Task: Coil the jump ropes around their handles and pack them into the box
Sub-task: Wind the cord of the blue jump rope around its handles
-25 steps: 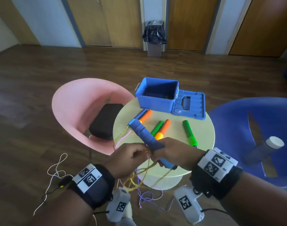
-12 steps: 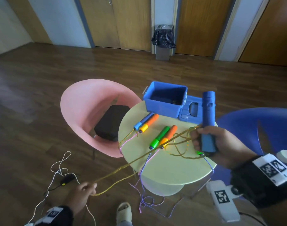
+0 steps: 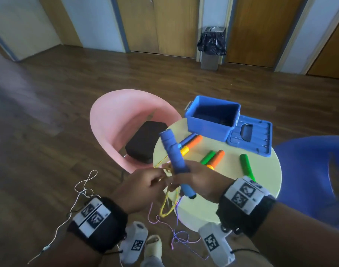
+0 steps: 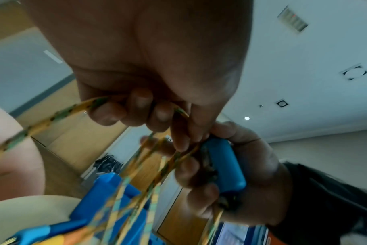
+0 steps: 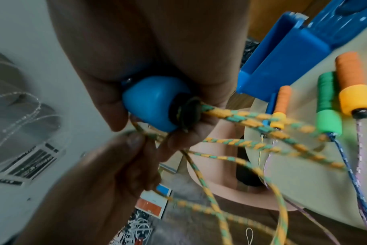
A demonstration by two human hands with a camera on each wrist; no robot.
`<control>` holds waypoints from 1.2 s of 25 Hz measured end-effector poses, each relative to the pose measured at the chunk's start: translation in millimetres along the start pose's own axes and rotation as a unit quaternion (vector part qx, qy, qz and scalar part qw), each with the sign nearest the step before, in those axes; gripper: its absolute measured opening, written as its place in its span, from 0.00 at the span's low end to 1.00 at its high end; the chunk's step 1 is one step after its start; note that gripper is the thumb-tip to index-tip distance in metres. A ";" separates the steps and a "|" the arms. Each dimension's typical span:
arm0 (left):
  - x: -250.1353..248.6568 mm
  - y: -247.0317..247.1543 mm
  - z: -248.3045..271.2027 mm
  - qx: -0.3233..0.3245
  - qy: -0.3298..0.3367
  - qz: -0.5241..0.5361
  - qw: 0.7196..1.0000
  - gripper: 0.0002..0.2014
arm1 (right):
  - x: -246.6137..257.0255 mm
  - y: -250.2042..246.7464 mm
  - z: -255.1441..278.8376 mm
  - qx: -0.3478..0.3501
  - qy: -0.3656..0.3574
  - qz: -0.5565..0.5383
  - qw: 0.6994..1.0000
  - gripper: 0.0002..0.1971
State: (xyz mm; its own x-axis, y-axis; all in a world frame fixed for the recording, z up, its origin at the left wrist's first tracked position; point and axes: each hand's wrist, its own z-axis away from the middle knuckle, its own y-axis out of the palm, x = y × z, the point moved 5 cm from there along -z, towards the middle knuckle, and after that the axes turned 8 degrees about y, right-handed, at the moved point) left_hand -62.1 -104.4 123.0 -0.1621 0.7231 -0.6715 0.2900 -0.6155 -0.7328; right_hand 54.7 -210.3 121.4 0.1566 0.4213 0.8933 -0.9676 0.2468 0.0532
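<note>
No legible text, brand name, or number appears in any view. The black wrist bands (image 3: 99,226) (image 3: 245,205) carry white panels printed with square black-and-white fiducial marker patterns; these contain no letters or digits. The white wrist camera housings (image 3: 135,241) (image 3: 216,244) each bear one similar marker. In the right wrist view, a white surface (image 5: 29,159) shows a barcode-style label with lines of print, too blurred to read.

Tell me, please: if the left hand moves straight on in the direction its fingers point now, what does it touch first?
Most likely the blue handle gripped by the right hand; the left hand, pinching the yellow rope, points straight at it.
</note>
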 end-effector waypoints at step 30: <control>-9.8 -58.1 -17.4 -0.073 0.019 0.134 0.988 0.20 | 20.0 13.5 -20.6 0.047 0.032 -0.119 0.991 0.21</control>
State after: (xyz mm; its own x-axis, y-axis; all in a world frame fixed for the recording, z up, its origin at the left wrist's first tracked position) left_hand -61.0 -70.3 174.1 -0.0269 0.5525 -0.8331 0.4505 -0.7372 -0.5035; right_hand 48.8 -180.6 130.8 0.3924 0.4166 0.8200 -0.9153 0.2648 0.3035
